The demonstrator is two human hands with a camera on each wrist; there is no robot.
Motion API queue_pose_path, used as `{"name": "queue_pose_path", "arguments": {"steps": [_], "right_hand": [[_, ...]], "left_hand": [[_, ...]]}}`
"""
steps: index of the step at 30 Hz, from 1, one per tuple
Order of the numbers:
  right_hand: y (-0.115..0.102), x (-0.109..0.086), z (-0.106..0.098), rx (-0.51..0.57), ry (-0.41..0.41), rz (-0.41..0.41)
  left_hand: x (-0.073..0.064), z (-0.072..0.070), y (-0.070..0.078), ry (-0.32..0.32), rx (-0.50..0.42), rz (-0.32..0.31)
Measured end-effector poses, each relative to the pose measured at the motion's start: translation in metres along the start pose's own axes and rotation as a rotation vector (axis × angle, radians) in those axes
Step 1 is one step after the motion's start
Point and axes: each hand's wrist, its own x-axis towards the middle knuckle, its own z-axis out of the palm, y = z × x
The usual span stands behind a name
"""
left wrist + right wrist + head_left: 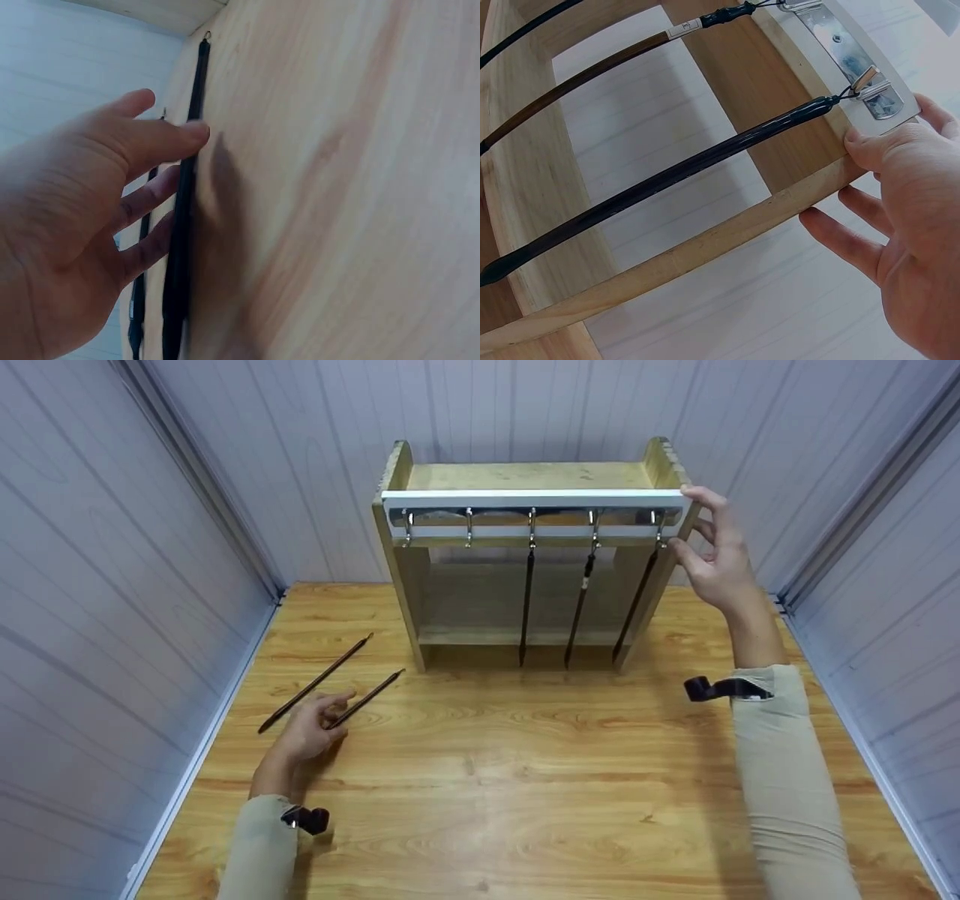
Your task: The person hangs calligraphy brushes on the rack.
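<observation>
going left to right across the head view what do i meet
Left hand, first bare hook, second bare hook, first hanging rod, second hanging rod, third hanging rod, right hand

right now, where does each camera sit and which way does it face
Head: worn there, facing forward and down at the hook rail; left hand, right hand, sleeves show.
Left wrist: worn there, facing a brush; left hand shows.
Right wrist: worn there, facing the hook rail; right hand shows.
Head and right wrist share the hook rail.
</observation>
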Motion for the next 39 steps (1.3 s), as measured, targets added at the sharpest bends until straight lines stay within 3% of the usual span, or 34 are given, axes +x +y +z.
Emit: {"name": "queue_pose_path", "arguments": {"steps": [7, 17, 27, 39], "right_hand": [[0.0, 0.0, -0.001, -0.021, -0.011, 0.004], [-0.001, 0.001, -0.002, -0.012, -0.009, 0.02], [0.001, 0.001, -0.002, -0.031, -0.023, -0.011], [0.001, 0.0, -0.002, -0.046, -0.019, -0.016]], "left_hand": [[0.001, 0.004, -0.004, 0.042, 0.058, 0.015], [-0.001, 0.002, -0.003, 0.039, 0.103, 0.019], [0.0, 0.005, -0.005, 0.074, 0.103, 0.008], [0.0, -0.006, 0.007, 0.105, 0.069, 0.008]]}}
